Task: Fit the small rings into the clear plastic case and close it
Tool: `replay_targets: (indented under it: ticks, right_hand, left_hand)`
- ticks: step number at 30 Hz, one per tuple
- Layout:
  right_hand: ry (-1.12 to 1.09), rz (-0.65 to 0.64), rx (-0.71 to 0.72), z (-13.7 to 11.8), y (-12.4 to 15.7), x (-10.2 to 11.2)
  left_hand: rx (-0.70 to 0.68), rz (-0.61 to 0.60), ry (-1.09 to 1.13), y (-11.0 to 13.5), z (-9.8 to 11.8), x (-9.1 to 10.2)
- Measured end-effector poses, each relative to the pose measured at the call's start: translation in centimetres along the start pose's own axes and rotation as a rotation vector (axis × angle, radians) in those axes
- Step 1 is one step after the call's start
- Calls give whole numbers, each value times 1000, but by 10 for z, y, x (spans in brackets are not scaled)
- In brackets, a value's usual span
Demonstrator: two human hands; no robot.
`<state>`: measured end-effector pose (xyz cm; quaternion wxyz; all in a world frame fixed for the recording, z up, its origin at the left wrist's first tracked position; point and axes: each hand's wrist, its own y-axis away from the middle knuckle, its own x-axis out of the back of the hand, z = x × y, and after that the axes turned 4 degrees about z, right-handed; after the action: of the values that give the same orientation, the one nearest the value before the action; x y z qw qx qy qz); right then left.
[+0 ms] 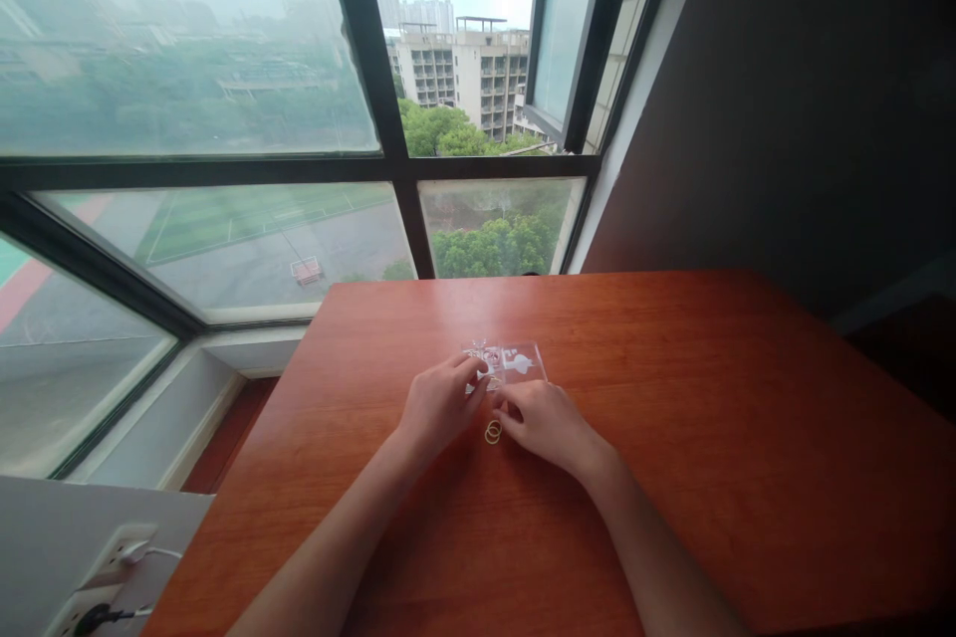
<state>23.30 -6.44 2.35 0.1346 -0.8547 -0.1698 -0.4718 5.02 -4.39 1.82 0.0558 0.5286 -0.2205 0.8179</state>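
A small clear plastic box [532,352] with white print lies on the table, its flat right part showing beyond my hands. My left hand [440,400] is at the box's left part, thumb and fingertips drawn together over the small items there. What its fingertips pinch is too small to make out. My right hand [549,420] rests at the box's near edge with curled fingers, the tips close to the left fingertips; anything inside them is hidden. Just below, two thin gold-coloured rings [493,432] lie overlapping on the tabletop.
The reddish-brown wooden table [709,478] reaches a large dark-framed window [399,169] at its far side. One window pane [568,50] at the upper right stands ajar. A dark wall [747,139] is on the right. Wall sockets with plugs [134,553] are at the lower left.
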Motion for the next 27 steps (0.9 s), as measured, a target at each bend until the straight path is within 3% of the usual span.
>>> replay_targets:
  ticks: [8,16,27]
  right_hand:
    - [-20,-95,-58,0,2,0]
    - [-36,-82,-41,-1,2,-1]
    - [-96,191,-108,3,-4,1]
  left_hand:
    - [6,13,44,-3,-4,11]
    - [6,20,125,-4,-2,13]
    - [-62,-94,411,-5,0,12]
